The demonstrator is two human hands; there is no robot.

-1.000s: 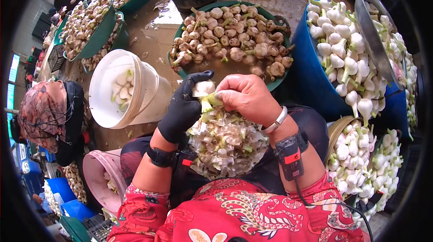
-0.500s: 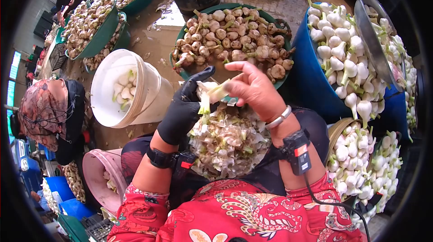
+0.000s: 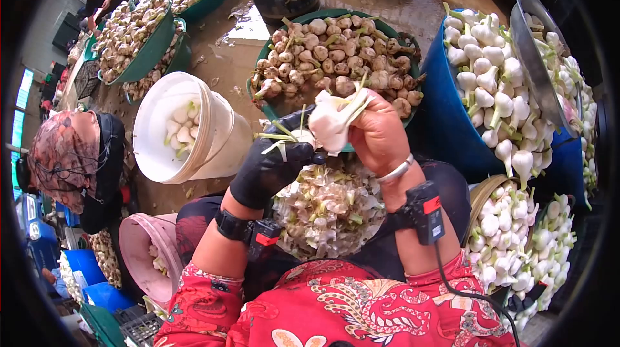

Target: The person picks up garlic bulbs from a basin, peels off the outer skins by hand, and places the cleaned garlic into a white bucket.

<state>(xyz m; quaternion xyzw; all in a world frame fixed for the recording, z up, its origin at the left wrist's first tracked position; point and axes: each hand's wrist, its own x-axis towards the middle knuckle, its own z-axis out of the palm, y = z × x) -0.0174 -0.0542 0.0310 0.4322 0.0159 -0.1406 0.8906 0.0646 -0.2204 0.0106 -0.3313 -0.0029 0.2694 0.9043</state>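
My left hand (image 3: 274, 163), in a black glove, is closed around a garlic bulb (image 3: 302, 136). Part of the bulb is hidden by the fingers, and thin green strips stick out on its left. Bare and wearing a bracelet, my right hand (image 3: 382, 132) pinches white papery garlic skin (image 3: 331, 124) with pale stem strips, right beside the bulb. Below both hands, a heap of peeled garlic skins (image 3: 326, 208) lies between my legs. Just beyond them stands a green tub (image 3: 265, 109) full of unpeeled brownish garlic bulbs (image 3: 336, 50).
To the left are a white bucket (image 3: 216, 127) with a few white bulbs and a pink bucket (image 3: 139, 243). A blue tub (image 3: 434, 98) heaped with white garlic stands right, a metal basin (image 3: 539, 56) against it. Another person (image 3: 71, 159) sits at left.
My right hand has turned and drawn a broad piece of white skin over beside the bulb. My left hand has tilted, and green strips now point left from it.
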